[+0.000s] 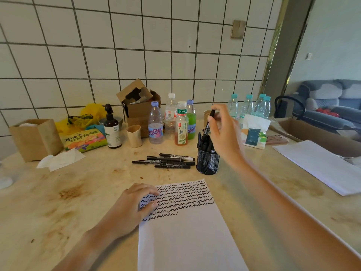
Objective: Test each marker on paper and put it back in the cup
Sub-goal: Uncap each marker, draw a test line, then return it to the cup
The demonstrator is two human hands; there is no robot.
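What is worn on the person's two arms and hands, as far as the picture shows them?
Nothing is worn. The left hand and the right hand are bare, with no glove, ring or watch visible. Both forearms are also bare up to the lower edge of the picture, so no sleeve shows. The right hand is slightly blurred.

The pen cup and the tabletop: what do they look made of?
Pen cup: black metal wire mesh by the look, since markers show through its fine grid. Tabletop: seemingly polished marble or similar stone, cream with brownish mottling and a soft sheen.
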